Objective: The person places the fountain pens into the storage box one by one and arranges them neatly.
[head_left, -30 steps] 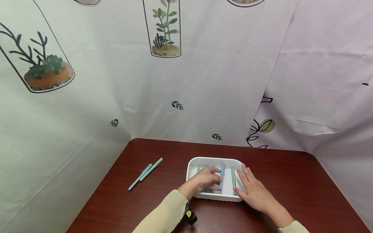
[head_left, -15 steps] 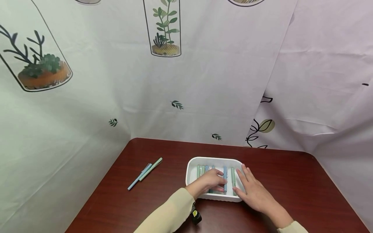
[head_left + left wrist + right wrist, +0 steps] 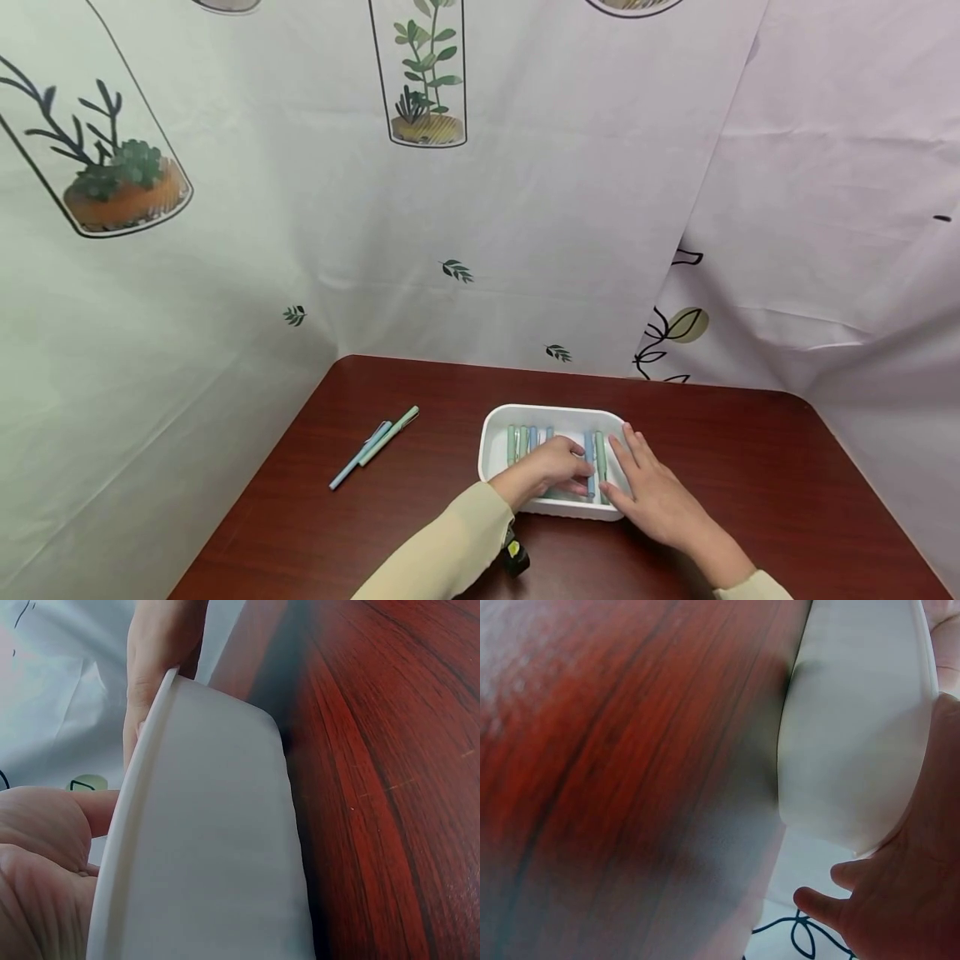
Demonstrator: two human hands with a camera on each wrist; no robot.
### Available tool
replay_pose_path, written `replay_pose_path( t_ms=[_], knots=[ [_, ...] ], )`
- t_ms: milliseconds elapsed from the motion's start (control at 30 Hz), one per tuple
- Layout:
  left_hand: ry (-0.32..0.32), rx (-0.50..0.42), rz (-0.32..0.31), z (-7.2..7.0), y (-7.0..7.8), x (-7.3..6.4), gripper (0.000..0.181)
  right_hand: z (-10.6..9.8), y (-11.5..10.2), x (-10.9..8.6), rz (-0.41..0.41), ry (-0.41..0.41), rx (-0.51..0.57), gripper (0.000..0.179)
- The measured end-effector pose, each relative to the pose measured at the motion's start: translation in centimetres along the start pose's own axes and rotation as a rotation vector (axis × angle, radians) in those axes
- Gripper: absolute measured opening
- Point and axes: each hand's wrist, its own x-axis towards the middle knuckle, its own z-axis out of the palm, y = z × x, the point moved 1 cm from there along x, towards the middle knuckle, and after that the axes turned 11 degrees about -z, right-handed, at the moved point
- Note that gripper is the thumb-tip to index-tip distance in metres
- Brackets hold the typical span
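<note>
Inside a white tray (image 3: 491, 427) my left hand (image 3: 557, 463) holds a blue pen (image 3: 589, 450) by its fingertips, upright in line with the tray's short side. Right beside that pen lies a green pen (image 3: 601, 450) along the right wall. My right hand (image 3: 654, 492), fingers spread, rests on the tray's right rim. Several green and blue pens (image 3: 522, 440) lie in a row in the left part, partly hidden by the left hand. In the left wrist view the tray wall (image 3: 210, 825) hides the left fingertips.
On the table's left side a blue pen (image 3: 351, 468) and a green pen (image 3: 390, 436) lie side by side, slanted. A black wrist camera (image 3: 516, 557) hangs under the left wrist. Patterned fabric (image 3: 487, 208) stands behind the brown table (image 3: 435, 533).
My left hand has moved right across the tray with the blue pen, up next to the green one. More of the left row of pens shows. The right hand has stayed put.
</note>
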Motion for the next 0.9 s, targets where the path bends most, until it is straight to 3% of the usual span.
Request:
replay_pose_path(
  t_ms=[300, 900],
  knots=[
    [-0.026, -0.004, -0.016, 0.29, -0.08, -0.03, 0.039, 0.14, 0.1, -0.04, -0.01, 0.009, 0.002, 0.075],
    [0.003, 0.122, -0.01, 0.71, 0.23, -0.68, 0.04, 0.03, 0.05, -0.07, -0.001, -0.004, 0.008, 0.075]
  ],
)
